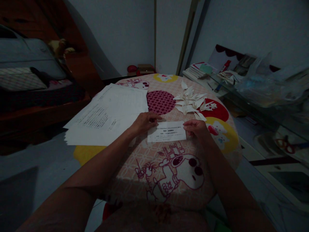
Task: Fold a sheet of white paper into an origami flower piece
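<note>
A small oblong sheet of printed paper, its upper edge straight like a fold, lies just above the table in front of me. My left hand pinches its upper left corner between thumb and fingers. At the upper right corner, my right hand grips it the same way. Close to my left forearm lies a spread stack of printed sheets. Beyond my right hand is a cluster of several white folded paper shapes, pointed like origami cranes.
The round table wears a patterned cloth with cartoon figures. On the right, a glass-topped stand holds a plastic bag, papers and red-handled scissors lower down. A wooden seat with bags stands at left.
</note>
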Tool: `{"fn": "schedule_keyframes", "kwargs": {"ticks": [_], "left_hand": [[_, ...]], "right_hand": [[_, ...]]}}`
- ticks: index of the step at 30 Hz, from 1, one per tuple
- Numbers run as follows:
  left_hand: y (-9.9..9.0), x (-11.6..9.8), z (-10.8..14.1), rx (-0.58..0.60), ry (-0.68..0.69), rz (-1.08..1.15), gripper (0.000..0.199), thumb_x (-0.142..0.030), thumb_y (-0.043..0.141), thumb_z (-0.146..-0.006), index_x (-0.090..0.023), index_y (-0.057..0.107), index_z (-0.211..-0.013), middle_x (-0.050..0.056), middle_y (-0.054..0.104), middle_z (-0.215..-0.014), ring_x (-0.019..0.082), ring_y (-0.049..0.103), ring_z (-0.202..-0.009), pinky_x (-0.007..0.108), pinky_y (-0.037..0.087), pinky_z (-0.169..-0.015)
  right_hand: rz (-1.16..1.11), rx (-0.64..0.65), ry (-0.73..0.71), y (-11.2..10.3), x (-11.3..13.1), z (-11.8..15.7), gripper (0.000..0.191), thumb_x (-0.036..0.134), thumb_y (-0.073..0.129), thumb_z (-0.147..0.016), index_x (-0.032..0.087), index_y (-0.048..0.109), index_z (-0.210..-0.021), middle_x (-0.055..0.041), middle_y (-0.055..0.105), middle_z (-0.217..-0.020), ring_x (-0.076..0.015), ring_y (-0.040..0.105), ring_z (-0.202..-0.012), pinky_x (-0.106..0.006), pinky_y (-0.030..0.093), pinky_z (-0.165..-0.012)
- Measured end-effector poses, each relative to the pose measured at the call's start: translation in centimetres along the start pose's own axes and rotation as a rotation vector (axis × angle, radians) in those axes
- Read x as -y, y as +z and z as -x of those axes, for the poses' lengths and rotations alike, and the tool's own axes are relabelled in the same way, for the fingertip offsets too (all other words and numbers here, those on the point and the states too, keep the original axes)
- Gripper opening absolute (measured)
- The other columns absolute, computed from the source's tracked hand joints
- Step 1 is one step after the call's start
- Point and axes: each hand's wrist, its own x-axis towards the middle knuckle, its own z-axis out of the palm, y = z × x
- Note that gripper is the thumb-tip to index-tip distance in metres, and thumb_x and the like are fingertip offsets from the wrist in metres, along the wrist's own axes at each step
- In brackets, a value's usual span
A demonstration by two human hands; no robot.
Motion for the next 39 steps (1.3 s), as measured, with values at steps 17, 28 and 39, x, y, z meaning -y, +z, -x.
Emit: {"fn": "schedule_keyframes", "kwargs": {"ticks": [17,28,39], "left_hand": [[-1.4,-4.0,0.9,-0.315,0.270,-0.111,0.019,-0.028,0.055,-0.096,-0.021,0.072,-0.097,0.005,0.068,-0.090,0.017,0.063,-0.087,0.031,0.051,-0.079],[-2.5,-3.4,1.1,0.235,0.112,0.100,0.026,-0.035,0.058,-0.091,-0.017,0.075,-0.087,0.004,0.073,-0.076,0.011,0.064,-0.065,0.021,0.047,-0.060],[-1.1,-1.6,1.0,0.367,0.152,-0.262,0.036,-0.034,0.071,-0.080,-0.020,0.069,-0.114,0.010,0.069,-0.118,0.023,0.064,-0.106,0.035,0.048,-0.094]], "right_hand": [[0.154,-0.032,-0.220,-0.2,-0.6,-0.6,0.031,0.037,0.080,-0.063,0.017,0.078,-0.087,-0.0035,0.072,-0.072,-0.0101,0.052,-0.047,-0.022,0.036,-0.039],[0.424,0.230,-0.479,-1.1,0.3,0.6,0.022,0.009,0.069,-0.067,0.025,0.081,-0.076,-0.0064,0.069,-0.128,-0.0251,0.066,-0.115,-0.038,0.054,-0.094],[0.517,0.233,-0.403,-1.4,-0.7,0.2,0.019,0.021,0.074,-0.072,0.022,0.081,-0.090,-0.0101,0.069,-0.128,-0.0247,0.069,-0.105,-0.037,0.056,-0.085]]}}
